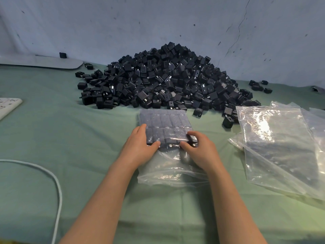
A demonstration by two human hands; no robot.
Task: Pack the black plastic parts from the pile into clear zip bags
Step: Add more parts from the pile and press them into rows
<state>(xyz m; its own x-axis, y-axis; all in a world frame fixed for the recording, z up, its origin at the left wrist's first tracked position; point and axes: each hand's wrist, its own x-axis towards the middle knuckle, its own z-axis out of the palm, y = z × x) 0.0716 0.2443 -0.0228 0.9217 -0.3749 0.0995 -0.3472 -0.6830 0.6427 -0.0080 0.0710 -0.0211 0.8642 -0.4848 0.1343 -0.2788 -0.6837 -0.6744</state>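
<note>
Nothing here can be read as text. The white panel [8,105] at the left edge of the table [52,138] bears a few dark marks, too blurred to tell as letters or signs. Some black parts in the pile [163,80] show small pale specks, too small to read. The filled bag [165,120] and the empty bags [274,138] show only glare.
</note>
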